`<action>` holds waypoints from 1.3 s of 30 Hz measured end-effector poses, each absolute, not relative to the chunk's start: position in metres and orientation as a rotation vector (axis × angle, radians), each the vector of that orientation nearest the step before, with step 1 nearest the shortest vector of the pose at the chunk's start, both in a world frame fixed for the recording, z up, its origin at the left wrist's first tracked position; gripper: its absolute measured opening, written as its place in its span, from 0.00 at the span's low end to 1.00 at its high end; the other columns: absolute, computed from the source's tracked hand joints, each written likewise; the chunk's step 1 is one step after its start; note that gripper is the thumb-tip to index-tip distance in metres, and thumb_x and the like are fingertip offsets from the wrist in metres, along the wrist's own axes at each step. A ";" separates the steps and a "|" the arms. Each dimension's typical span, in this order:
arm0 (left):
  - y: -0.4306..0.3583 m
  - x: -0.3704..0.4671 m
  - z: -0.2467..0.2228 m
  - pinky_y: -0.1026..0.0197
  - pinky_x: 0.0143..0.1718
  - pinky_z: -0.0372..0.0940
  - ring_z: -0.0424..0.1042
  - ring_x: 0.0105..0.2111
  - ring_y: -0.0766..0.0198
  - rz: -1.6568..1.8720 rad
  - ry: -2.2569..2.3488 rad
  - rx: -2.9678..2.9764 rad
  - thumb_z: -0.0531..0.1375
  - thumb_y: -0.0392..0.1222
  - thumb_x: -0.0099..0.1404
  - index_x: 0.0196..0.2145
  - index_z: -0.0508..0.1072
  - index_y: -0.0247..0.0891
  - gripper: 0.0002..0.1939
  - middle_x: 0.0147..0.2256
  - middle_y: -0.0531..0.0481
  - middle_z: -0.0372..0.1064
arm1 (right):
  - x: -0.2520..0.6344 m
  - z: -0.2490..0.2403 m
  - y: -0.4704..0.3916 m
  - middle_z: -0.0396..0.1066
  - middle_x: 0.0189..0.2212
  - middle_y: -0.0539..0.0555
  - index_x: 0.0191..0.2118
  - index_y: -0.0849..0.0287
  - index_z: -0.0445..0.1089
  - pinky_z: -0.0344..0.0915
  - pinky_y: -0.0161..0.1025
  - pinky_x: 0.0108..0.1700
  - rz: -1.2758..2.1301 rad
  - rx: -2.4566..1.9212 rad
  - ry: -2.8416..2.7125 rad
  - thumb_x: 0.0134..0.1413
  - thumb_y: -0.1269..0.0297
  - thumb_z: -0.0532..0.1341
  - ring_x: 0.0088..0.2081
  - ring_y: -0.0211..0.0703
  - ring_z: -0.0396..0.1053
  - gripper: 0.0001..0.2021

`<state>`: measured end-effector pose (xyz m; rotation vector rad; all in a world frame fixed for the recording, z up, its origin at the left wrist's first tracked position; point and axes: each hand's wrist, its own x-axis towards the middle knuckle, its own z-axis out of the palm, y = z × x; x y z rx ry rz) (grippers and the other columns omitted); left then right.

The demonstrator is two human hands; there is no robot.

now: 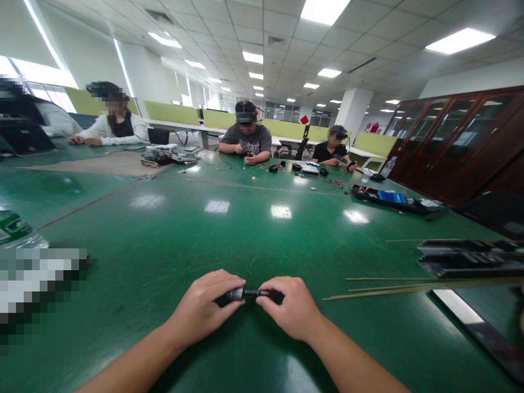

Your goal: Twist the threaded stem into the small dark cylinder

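My left hand [208, 303] closes its thumb and fingers round the thick end of a dark cylindrical metal part [236, 294]. From that end a thinner dark shaft [250, 293] runs to the right. My right hand [289, 305] pinches the shaft's ribbed far end [262, 293] between thumb and fingers. The part is held level, just above the green tabletop [245, 234]. Whether it is one piece or two joined pieces I cannot tell.
Thin yellowish rods [368, 289] and black channel-shaped pieces [462, 262] lie to the right, near a dark flat device [475, 327]. A plastic bottle [20, 229] is at the left edge. Farther back sits a long tray [393, 199]; several people work across the table.
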<state>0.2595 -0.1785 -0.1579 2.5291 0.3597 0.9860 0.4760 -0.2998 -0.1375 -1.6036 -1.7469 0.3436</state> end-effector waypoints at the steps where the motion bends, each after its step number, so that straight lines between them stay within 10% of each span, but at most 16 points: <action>1: -0.178 0.259 -0.158 0.57 0.45 0.70 0.74 0.42 0.60 0.986 0.359 2.530 0.65 0.35 0.63 0.51 0.74 0.44 0.18 0.44 0.48 0.76 | 0.476 -0.137 -0.300 0.77 0.31 0.47 0.37 0.51 0.77 0.61 0.37 0.39 0.344 -1.603 -1.747 0.56 0.63 0.66 0.33 0.40 0.72 0.03; 39: -0.175 0.258 -0.157 0.55 0.45 0.72 0.75 0.42 0.59 0.999 0.377 2.545 0.65 0.36 0.63 0.51 0.74 0.42 0.17 0.44 0.44 0.76 | 0.479 -0.132 -0.301 0.77 0.30 0.48 0.37 0.53 0.78 0.63 0.37 0.39 0.313 -1.615 -1.733 0.57 0.63 0.66 0.32 0.41 0.72 0.03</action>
